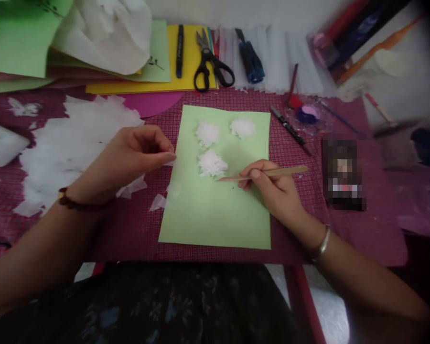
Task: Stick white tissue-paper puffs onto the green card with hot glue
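Observation:
A light green sheet (215, 215) lies on the red checked cloth, bearing three white ruffled paper tufts: upper left (207, 133), upper right (242, 128) and lower left (212, 163). My right hand (272, 184) grips a thin wooden stick (290, 171), its tip at the bottom edge of the lower tuft. Over the sheet's left edge, my left hand (143, 150) has thumb and forefinger pinched together; a small whitish scrap (169, 163) shows at the fingertips. Loose paper pieces (159, 202) lie below that hand, and a large pile of white paper pieces (57, 143) is behind my left wrist.
Along the back are black scissors (210, 62), a marker (179, 51), a blue-black tool (250, 57) and yellow paper (136, 88). To the right are a pen (292, 131), a dish with purple paint (308, 113) and a dark, blurred-out rectangular object (326, 174).

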Action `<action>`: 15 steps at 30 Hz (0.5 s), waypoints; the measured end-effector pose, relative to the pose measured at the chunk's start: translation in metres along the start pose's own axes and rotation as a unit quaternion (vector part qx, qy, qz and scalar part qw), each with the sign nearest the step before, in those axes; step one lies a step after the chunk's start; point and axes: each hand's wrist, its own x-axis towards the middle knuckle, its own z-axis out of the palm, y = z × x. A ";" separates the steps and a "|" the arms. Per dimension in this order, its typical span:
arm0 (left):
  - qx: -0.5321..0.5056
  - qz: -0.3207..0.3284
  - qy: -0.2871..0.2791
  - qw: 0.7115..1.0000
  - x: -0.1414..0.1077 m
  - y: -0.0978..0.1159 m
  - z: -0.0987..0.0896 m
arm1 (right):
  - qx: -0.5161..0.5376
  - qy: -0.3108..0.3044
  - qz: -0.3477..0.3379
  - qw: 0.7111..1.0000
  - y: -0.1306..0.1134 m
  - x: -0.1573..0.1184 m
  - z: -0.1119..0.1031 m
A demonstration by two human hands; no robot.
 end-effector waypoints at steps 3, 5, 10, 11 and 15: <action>-0.051 -0.011 -0.066 0.996 -0.006 0.002 0.019 | 0.012 -0.005 -0.011 1.000 0.001 0.002 0.002; -0.052 -0.009 -0.118 0.992 -0.010 0.003 0.034 | 0.015 -0.004 -0.018 1.000 0.001 0.003 0.004; 0.095 0.090 -0.211 0.969 -0.018 0.011 0.043 | 0.003 0.008 -0.036 0.999 0.004 0.004 0.004; 0.136 0.114 -0.244 0.953 -0.017 0.013 0.037 | 0.001 0.009 -0.038 0.999 0.005 0.004 0.003; 0.242 0.090 -0.224 0.940 -0.009 0.012 0.000 | -0.006 0.015 -0.036 0.999 0.007 0.004 0.002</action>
